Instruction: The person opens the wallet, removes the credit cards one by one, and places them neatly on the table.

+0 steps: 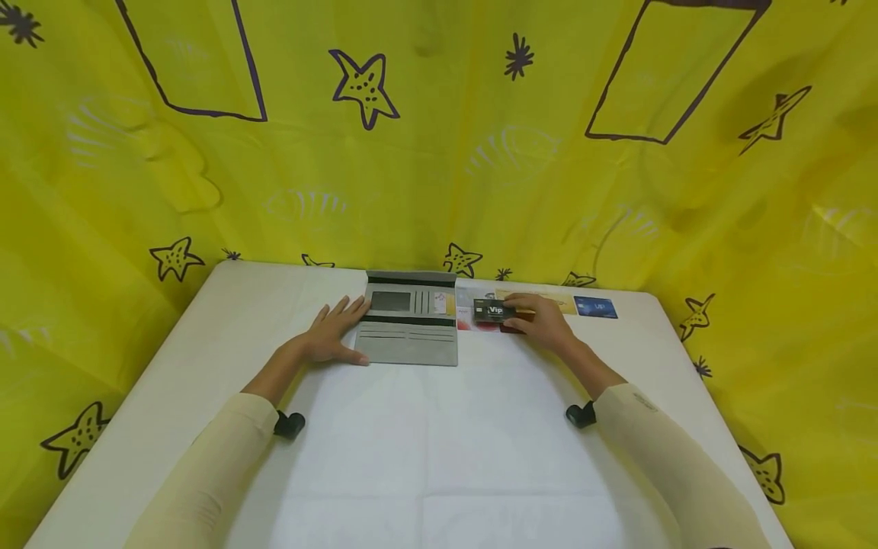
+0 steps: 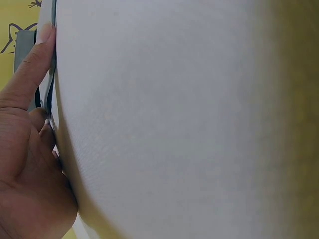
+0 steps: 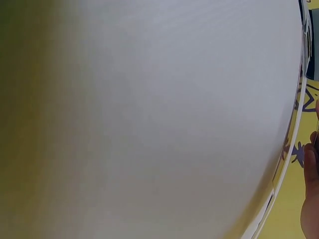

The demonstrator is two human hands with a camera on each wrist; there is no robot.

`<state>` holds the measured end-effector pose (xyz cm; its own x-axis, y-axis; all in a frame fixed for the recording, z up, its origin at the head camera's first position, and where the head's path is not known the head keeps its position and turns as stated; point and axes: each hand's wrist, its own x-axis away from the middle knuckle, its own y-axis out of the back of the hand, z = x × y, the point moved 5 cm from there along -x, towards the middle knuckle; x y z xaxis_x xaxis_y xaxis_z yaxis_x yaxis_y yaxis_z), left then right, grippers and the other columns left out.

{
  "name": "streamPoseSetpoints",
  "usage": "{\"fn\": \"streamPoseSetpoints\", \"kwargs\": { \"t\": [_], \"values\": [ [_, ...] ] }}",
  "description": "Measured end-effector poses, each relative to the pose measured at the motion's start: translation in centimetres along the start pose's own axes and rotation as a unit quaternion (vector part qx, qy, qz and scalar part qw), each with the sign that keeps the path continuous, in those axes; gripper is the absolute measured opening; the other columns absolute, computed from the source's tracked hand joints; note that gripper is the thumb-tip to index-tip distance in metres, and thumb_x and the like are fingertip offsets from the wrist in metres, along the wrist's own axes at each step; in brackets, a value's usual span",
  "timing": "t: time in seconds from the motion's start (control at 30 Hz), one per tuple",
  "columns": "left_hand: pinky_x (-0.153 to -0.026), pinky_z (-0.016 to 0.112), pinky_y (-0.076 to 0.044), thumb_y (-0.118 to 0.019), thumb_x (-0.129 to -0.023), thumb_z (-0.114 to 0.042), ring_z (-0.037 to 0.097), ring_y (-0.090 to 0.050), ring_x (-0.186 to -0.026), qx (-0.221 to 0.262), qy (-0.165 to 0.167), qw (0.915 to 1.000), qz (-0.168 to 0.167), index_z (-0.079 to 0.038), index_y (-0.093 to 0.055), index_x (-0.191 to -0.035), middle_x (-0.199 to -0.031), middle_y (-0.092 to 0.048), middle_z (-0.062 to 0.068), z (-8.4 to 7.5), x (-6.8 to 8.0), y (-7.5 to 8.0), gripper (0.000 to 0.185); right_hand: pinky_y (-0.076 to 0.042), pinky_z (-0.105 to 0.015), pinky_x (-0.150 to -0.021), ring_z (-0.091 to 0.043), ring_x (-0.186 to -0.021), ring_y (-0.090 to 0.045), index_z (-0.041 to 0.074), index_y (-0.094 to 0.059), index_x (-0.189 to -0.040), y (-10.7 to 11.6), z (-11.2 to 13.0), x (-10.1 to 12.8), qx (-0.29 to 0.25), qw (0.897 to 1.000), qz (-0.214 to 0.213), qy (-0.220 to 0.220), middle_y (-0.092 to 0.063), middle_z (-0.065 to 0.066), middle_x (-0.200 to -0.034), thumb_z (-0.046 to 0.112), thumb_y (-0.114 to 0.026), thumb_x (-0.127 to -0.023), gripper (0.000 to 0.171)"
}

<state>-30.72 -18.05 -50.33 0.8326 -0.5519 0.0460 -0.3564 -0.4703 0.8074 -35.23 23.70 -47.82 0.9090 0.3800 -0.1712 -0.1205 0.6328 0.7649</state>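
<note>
A grey wallet point(image 1: 411, 349) lies unfolded on the white table, with card slots, a dark window and a small light card point(image 1: 440, 303) in its upper half. My left hand point(image 1: 331, 335) is spread at the wallet's left side, with fingertips and thumb at its edge. In the left wrist view the left hand point(image 2: 30, 164) has its thumb along that edge. Between thumb and fingers my right hand point(image 1: 545, 320) pinches a black card point(image 1: 490, 310) marked "Vip", just right of the wallet. Only part of the right hand point(image 3: 311, 184) shows in the right wrist view.
Several cards lie right of the wallet, partly under the black card and right hand. Among them are a yellow card point(image 1: 565, 303) and a blue card point(image 1: 595, 307) at the right end. A yellow patterned curtain point(image 1: 425, 168) hangs close behind the table's far edge.
</note>
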Motion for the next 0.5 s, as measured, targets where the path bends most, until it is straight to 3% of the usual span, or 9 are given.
{"fn": "streamPoseSetpoints", "kwargs": {
  "t": [0.27, 0.5],
  "values": [
    [-0.122, 0.063, 0.012, -0.079, -0.083, -0.065, 0.043, 0.008, -0.159, -0.019, 0.014, 0.9997, 0.006, -0.005, -0.014, -0.169, -0.175, -0.006, 0.019, 0.6, -0.4, -0.5, 0.123, -0.045, -0.061, -0.109, -0.046, -0.133, -0.056, 0.000, -0.074, -0.128, 1.4, -0.6, 1.7, 0.008, 1.000, -0.025, 0.000, -0.066, -0.020, -0.138, 0.007, -0.082, -0.092, 0.038],
    [-0.121, 0.066, 0.011, -0.085, -0.083, -0.054, 0.046, 0.006, -0.158, -0.006, 0.014, 0.9999, 0.003, -0.002, -0.016, -0.167, -0.174, -0.008, 0.022, -0.1, -0.2, -0.1, 0.120, -0.044, -0.063, -0.108, -0.046, -0.135, -0.054, 0.000, -0.074, -0.128, 2.5, -1.8, 3.0, 0.001, 0.999, -0.041, -0.016, -0.066, -0.019, -0.140, 0.007, -0.082, -0.092, 0.038]
  ]
}}
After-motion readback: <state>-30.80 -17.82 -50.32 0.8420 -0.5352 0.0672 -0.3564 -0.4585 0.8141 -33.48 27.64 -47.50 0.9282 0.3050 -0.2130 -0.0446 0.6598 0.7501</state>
